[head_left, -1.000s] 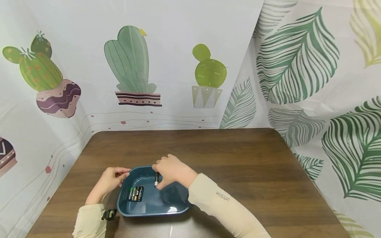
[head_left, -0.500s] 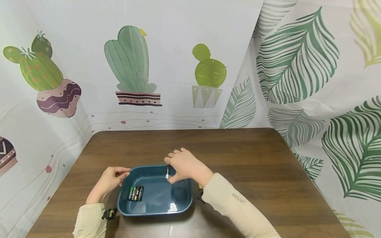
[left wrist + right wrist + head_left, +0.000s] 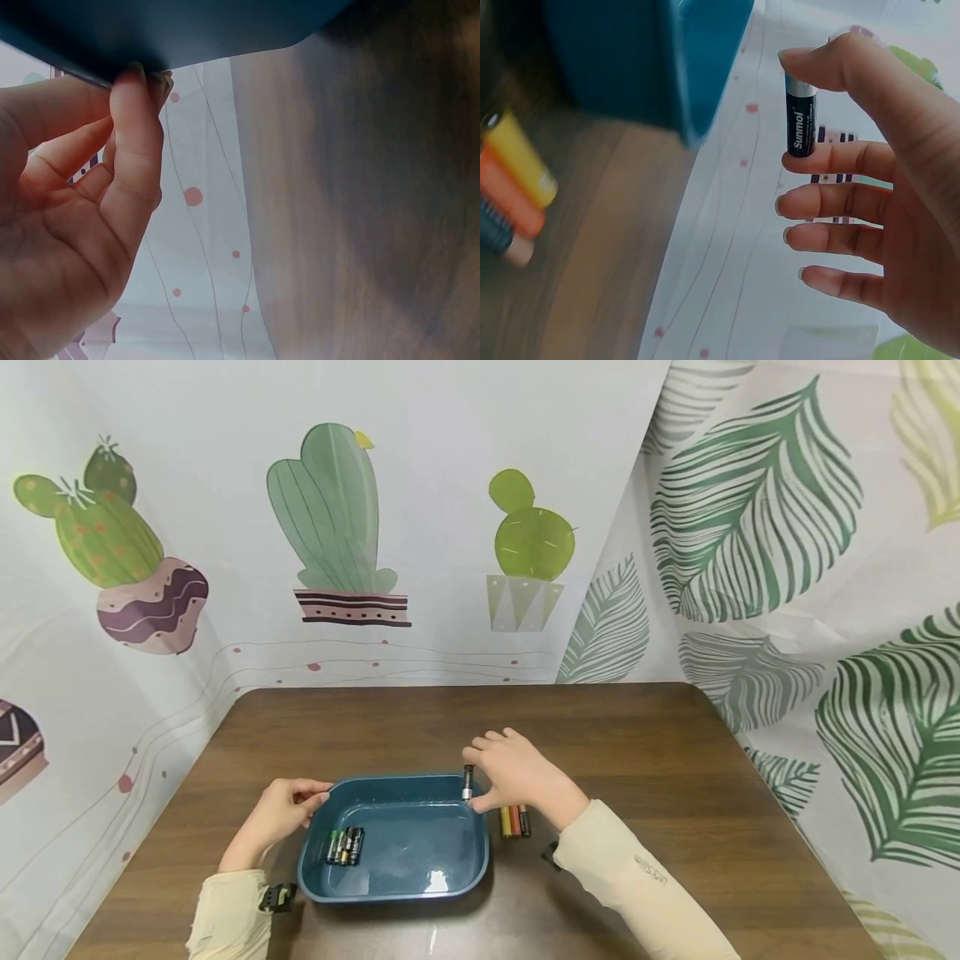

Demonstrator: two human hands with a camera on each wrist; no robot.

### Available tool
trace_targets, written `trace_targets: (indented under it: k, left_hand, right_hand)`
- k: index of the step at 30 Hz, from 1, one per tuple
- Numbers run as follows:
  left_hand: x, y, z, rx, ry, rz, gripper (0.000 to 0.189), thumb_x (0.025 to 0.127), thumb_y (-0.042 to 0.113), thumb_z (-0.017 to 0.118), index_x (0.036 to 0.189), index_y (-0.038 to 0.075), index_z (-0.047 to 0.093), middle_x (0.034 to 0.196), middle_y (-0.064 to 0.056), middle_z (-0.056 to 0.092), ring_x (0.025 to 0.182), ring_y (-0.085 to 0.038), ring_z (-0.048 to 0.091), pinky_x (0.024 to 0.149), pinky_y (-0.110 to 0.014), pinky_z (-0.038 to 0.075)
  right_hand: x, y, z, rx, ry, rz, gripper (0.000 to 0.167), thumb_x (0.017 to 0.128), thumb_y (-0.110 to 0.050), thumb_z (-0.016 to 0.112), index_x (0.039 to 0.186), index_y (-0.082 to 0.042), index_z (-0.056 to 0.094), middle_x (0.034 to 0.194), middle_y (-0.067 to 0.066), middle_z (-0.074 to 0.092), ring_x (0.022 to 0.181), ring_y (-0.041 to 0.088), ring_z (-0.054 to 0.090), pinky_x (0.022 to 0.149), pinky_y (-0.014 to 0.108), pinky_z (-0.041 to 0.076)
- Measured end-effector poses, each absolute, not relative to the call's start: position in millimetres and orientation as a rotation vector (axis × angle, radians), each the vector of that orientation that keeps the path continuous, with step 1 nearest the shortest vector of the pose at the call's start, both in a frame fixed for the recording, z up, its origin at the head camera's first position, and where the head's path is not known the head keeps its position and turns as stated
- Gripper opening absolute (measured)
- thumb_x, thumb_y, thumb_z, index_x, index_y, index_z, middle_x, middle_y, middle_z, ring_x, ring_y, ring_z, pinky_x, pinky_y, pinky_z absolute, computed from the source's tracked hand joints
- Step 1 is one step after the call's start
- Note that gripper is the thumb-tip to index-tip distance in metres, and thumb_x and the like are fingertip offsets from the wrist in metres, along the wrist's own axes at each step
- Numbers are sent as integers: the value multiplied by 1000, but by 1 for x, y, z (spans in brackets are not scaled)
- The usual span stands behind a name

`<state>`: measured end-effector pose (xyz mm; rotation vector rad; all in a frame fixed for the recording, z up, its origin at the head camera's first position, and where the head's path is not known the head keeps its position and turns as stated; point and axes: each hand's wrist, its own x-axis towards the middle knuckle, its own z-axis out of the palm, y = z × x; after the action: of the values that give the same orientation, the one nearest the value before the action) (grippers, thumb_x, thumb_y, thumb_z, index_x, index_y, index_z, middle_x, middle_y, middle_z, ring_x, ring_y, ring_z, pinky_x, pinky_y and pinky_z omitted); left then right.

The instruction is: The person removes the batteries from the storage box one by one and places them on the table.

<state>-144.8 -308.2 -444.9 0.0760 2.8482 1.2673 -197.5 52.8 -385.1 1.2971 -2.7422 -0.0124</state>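
My right hand (image 3: 517,770) pinches a black battery with a silver band (image 3: 801,116) end to end between thumb and index finger. In the head view it is over the right back corner of a blue tray (image 3: 408,893). The other right fingers are spread apart below it in the right wrist view. My left hand (image 3: 279,814) grips the tray's left back rim between thumb and fingers, also seen close up in the left wrist view. Several batteries (image 3: 344,847) lie side by side inside the tray at its left.
On the wooden table (image 3: 637,752), right of the tray, lie a yellow battery (image 3: 523,159), an orange battery (image 3: 508,191) and a black battery with a copper end (image 3: 502,234), side by side. A patterned cloth (image 3: 442,527) hangs behind the table.
My right hand has carried the battery rightward from above the tray's middle to its right back corner, uncovering the batteries on the table. My left hand keeps its grip on the rim.
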Motion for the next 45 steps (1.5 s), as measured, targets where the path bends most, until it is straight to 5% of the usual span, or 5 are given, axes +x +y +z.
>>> trace_targets:
  k: [13,20,34,45]
  left_hand:
    - [-143,-307,-444,49,2860,1249,20,90,1,65,107,-7,69,74,-7,63,55,-20,55,52,-32,51]
    - [-144,-307,-444,53,2857,1252,20,89,1,65,107,-7,69,73,-8,62,54,-18,54,52,-32,51]
    - [-144,-307,-444,46,2864,1240,20,89,1,65,107,-7,69,71,-7,61,54,-18,54,51,-30,50]
    - [-144,-308,-444,49,2857,1247,20,89,0,64,107,-8,69,72,-6,62,54,-18,54,52,-31,51]
  right_hand:
    - [-202,104,-404,1180,-2823,102,49,67,-47,80,101,-15,65,96,0,63,93,24,58,89,51,46]
    - [-201,123,-423,1172,-2841,87,47,65,-45,81,99,-16,67,94,-2,63,88,22,58,75,41,46]
    - [-202,134,-453,1206,-2973,115,41,62,-39,85,90,-19,63,78,-6,53,76,17,51,74,43,45]
    - [-202,134,-458,1193,-3024,151,42,64,-39,86,93,-18,64,84,-4,57,77,17,51,75,42,44]
